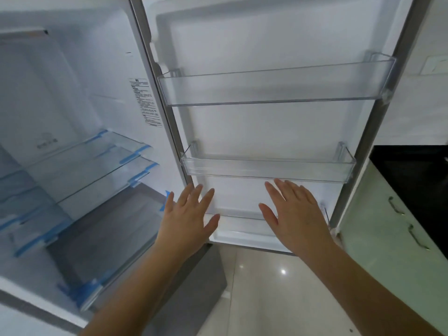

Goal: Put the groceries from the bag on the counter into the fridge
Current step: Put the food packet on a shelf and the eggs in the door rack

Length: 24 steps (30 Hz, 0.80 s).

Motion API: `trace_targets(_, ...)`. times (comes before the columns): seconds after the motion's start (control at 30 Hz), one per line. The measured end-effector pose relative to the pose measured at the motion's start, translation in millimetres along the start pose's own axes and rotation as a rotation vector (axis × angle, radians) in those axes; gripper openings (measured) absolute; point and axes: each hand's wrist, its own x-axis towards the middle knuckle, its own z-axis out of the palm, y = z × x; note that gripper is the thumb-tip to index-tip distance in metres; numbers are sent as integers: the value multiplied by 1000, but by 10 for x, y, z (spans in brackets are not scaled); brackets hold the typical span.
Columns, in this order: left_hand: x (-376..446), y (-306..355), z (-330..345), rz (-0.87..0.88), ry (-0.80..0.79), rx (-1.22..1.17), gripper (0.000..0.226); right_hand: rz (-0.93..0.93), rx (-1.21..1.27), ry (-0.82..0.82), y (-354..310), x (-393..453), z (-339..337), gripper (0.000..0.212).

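- The big white fridge (72, 93) stands wide open, and its white fridge door (266, 132) swings out to the right of the inside part.
- The left grip (188, 218) is a bare hand with flat, spread fingers. It holds nothing. It is in front of the bottom left corner of the fridge door.
- The right grip (294, 214) is also a bare hand with flat, straight fingers. It holds nothing. It is in front of the bottom part of the fridge door, just under the middle clear plastic door bin (266, 168).
- I cannot tell if the hands touch the door or are just close to it.
- A higher clear plastic door bin (274, 86) sits well above both hands on the fridge door.
- Clear glass shelves with blue clips (97, 161) are inside the fridge, to the left of the fridge door.
- No bag or food shows here, so I cannot tell where the groceries are.
- Right of the fridge door is a pale green cupboard with metal handles (388, 238), and a black desk top (417, 170) sits above it.
- Below the fridge door is a shiny pale tile floor (266, 287).
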Motion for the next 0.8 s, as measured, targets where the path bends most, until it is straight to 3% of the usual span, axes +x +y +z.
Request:
trace_targets(0.1, -105, -42, 14, -14, 1, 0, 68, 4, 15, -36, -69, -78, 0, 73)
trace_targets(0.3, -293, -206, -70, -7, 15, -17, 83, 35, 19, -21, -319, -318, -86, 65)
trace_targets(0.4, -345, -290, -117, 31, 0, -39, 71, 51, 0, -37, -515, -424, -145, 70)
trace_targets(0.67, -574, -652, -245, 180, 39, -110, 78, 125, -69, 1, -1121, -685, -223, 62)
trace_targets(0.8, -658, -760, -203, 253, 52, -116, 69, 174, -96, 38, -1329, -836, -271, 61)
